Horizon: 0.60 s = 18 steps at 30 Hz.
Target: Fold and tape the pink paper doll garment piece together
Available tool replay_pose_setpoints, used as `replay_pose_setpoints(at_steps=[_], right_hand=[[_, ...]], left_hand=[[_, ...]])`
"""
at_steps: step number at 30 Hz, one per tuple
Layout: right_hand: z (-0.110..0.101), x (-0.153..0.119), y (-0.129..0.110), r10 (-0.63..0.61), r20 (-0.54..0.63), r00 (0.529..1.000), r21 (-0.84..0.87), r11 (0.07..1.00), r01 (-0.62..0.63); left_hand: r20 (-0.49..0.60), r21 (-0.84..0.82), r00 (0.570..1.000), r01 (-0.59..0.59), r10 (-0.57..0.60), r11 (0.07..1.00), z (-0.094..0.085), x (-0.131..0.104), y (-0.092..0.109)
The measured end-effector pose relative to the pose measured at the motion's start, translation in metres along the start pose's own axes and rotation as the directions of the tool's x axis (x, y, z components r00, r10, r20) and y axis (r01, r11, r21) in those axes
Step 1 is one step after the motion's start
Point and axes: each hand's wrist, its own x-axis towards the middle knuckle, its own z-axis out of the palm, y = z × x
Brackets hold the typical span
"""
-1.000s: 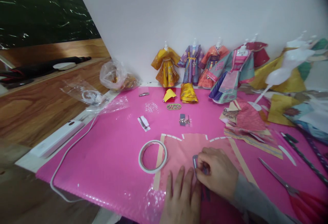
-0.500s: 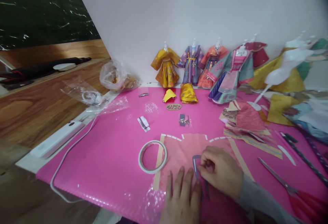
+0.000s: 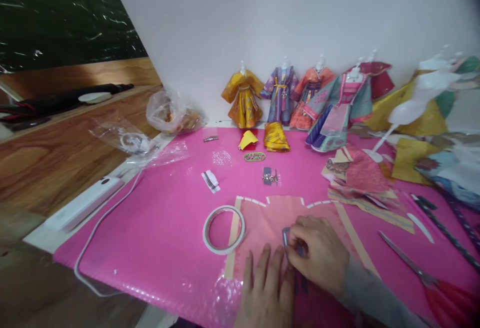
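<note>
My left hand [image 3: 265,288] lies flat, fingers spread, on the lower part of a pink garment-shaped piece [image 3: 277,213] with white tape dashes along its top edge and tan bands at its sides. My right hand [image 3: 318,253] is closed in a pinch over a narrow dark purple strip [image 3: 286,233] with a white line along it. Whatever sits between those fingertips is hidden. Part of the strip runs under my right hand. A roll of white tape [image 3: 205,235] overlaps the left tan band, beside my left fingers.
Red-handled scissors [image 3: 423,275] lie at the right. Fabric scraps [image 3: 365,170] and a white stand [image 3: 408,105] are behind them. Several small dressed figures, including a yellow one [image 3: 243,100], line the wall. A white cable [image 3: 101,223] curves at the left.
My right hand has shifted slightly left and down, covering more of the dark strip. My left hand stays in place.
</note>
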Motion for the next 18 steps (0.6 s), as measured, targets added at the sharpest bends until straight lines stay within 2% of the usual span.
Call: replay_pose_setpoints(at_steps=[7, 10, 13, 16, 18], right_hand=[[0.000, -0.002, 0.004, -0.034, -0.040, 0.999, 0.032, 0.999, 0.035], [-0.003, -0.003, 0.009, -0.077, -0.059, 0.995, 0.050, 0.996, 0.080], [-0.006, -0.005, 0.012, -0.166, -0.088, 0.982, 0.039, 0.985, 0.169], [-0.006, -0.006, 0.012, -0.271, -0.120, 0.955, -0.045, 0.963, 0.267], [-0.005, -0.006, 0.011, -0.300, -0.120, 0.946, -0.091, 0.953, 0.290]], left_hand=[[0.020, -0.014, 1.000, 0.003, -0.002, 1.000, 0.003, -0.002, -0.001], [-0.004, -0.028, 1.000, 0.000, 0.000, 1.000, 0.005, -0.003, -0.001], [-0.054, -0.048, 0.998, 0.021, -0.023, 0.999, 0.005, -0.003, -0.001], [-0.093, -0.064, 0.994, 0.046, -0.052, 0.997, 0.006, -0.003, 0.000], [-0.112, -0.066, 0.992, 0.053, -0.060, 0.996, 0.007, -0.003, 0.000]])
